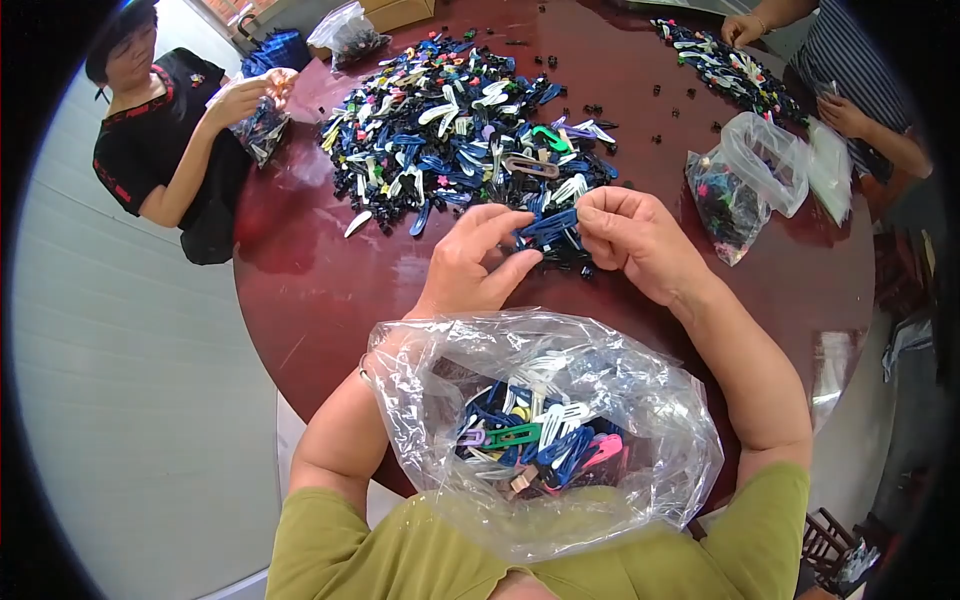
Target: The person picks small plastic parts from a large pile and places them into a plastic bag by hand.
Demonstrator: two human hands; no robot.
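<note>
At the near edge of a large heap of hair clips (pixel 440 130), my right hand (pixel 645 245) pinches a dark blue hair clip (pixel 550 228) between thumb and fingers. My left hand (pixel 475 260) is close by on the left, its thumb and index finger apart beside the blue clip; whether they touch it I cannot make out. In front of my body a clear plastic bag (pixel 660 400) gapes wide. Inside it lie blue, white, green, pink and purple hair clips (pixel 540 435).
The round dark red table (pixel 300 320) carries the heap. Across it on the left, a person (pixel 175 130) handles a filled bag (pixel 262 130). At the right, another person's hand (pixel 742 30) is by a smaller clip pile (pixel 735 70). Nearer stands a partly filled bag (pixel 725 205).
</note>
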